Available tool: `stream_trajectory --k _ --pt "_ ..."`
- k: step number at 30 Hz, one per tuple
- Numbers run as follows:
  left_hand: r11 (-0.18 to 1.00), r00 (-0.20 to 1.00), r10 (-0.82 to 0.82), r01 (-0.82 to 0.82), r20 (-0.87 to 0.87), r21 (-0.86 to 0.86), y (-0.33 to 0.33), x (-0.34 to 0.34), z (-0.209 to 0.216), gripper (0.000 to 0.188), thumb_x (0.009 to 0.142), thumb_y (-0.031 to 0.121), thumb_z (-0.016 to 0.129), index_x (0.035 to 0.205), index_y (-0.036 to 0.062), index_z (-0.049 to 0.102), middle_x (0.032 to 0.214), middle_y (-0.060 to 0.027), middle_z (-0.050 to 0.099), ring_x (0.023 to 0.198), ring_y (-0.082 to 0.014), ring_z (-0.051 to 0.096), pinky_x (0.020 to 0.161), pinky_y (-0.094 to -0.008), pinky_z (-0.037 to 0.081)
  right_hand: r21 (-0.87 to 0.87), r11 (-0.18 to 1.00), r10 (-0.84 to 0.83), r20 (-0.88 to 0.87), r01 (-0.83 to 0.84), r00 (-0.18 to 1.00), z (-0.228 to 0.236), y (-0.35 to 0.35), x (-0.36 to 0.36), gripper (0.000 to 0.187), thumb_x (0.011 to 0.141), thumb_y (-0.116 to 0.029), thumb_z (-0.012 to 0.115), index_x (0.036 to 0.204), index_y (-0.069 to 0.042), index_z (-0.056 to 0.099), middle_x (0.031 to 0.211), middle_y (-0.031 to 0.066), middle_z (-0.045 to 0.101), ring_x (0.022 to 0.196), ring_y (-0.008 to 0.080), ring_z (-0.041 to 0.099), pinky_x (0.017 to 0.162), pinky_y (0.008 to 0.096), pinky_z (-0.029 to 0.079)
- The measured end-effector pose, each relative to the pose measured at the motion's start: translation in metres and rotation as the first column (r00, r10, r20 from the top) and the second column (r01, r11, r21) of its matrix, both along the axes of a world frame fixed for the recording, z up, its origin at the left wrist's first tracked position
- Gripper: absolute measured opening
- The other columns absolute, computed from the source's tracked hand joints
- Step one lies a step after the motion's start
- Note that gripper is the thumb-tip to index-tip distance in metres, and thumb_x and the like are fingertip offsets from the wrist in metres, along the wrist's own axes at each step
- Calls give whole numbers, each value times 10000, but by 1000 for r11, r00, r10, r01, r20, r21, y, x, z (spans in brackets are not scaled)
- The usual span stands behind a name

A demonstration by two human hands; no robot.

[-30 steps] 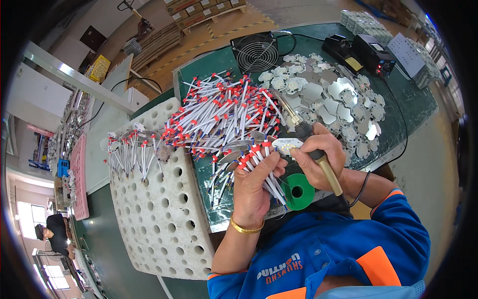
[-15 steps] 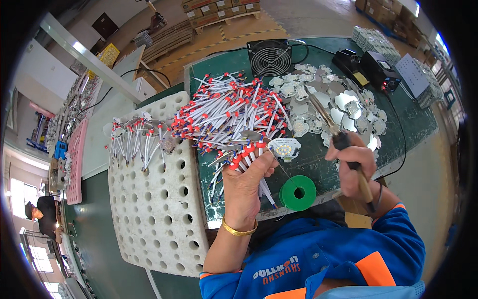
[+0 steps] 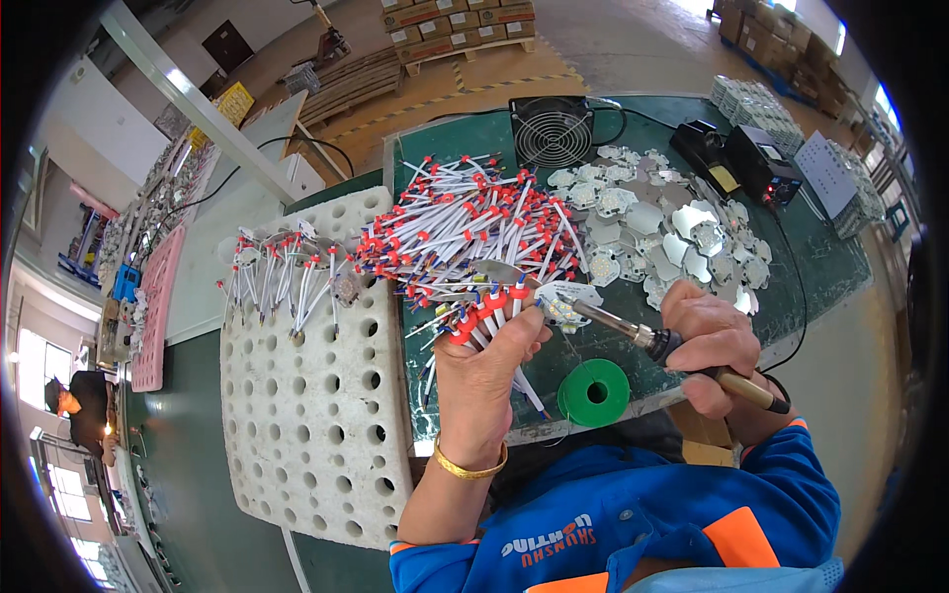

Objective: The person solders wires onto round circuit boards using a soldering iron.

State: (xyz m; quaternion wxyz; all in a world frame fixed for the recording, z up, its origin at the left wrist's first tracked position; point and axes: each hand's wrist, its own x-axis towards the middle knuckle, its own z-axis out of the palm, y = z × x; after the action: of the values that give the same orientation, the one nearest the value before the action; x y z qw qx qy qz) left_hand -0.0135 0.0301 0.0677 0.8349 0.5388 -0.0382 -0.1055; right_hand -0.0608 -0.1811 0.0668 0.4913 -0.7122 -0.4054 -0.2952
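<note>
My left hand (image 3: pixel 484 371) is closed round a bunch of white wires (image 3: pixel 491 324) with red collars and dark blue ends; thin metal discs stick out at their tops. Beside its fingertips is a pale LED board (image 3: pixel 571 299), tilted; whether the hand grips it is hidden. My right hand (image 3: pixel 710 341) is wrapped round a soldering iron (image 3: pixel 633 331), whose tip points left and reaches the board's edge. Just below, a green solder spool (image 3: pixel 575 395) lies on the table, a thin strand running up from it toward the board.
Behind my left hand spreads a heap of white-and-red wires (image 3: pixel 465 227). LED boards (image 3: pixel 682 242) are piled to its right. A black fan (image 3: pixel 552 133) and a soldering station (image 3: pixel 761 163) stand behind. A holed white foam board (image 3: pixel 306 415) at left holds wired discs.
My right hand has swung the soldering iron down and left, its tip moving from above the board pile to the LED board. That board now looks tilted. My left hand keeps its hold.
</note>
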Motion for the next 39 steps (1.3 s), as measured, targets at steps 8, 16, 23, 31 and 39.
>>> stream_trajectory --k 8,16,23,31,39 --pt "1000 1000 -22 22 -5 -20 4 1 -6 196 771 70 631 955 3 633 761 -41 631 647 -103 588 585 -217 456 -32 999 -16 -12 16 1000 -2 6 5 284 587 -22 580 867 -55 612 613 28 476 507 195 466 524 331 388" --pt "1000 1000 -20 20 -2 14 3 1 -4 202 769 92 624 947 -4 626 758 -43 632 647 -112 592 586 -223 452 -78 995 -68 15 69 998 -3 6 7 321 559 -5 574 861 -97 627 603 6 442 484 171 441 521 307 366" --pt "999 998 -37 36 -44 -16 4 5 -9 234 775 102 612 979 -11 604 782 -46 625 656 -115 581 581 -234 441 -141 983 -109 93 121 990 -7 7 12 295 573 -1 568 840 -114 623 580 -6 420 463 159 418 526 306 343" --pt "994 984 -89 76 -156 -84 -4 11 -22 210 767 87 616 952 -10 597 738 -54 613 610 -127 575 546 -229 435 -19 994 -104 24 104 994 -6 2 17 270 609 24 557 869 -41 593 605 31 466 499 190 442 517 324 352" --pt "984 970 -177 172 -168 -48 -18 10 -31 230 779 107 626 975 -9 589 736 -55 611 622 -128 585 570 -236 466 -190 865 -477 -24 465 878 -17 17 25 271 653 -57 710 899 -66 595 654 72 523 578 216 538 480 295 419"
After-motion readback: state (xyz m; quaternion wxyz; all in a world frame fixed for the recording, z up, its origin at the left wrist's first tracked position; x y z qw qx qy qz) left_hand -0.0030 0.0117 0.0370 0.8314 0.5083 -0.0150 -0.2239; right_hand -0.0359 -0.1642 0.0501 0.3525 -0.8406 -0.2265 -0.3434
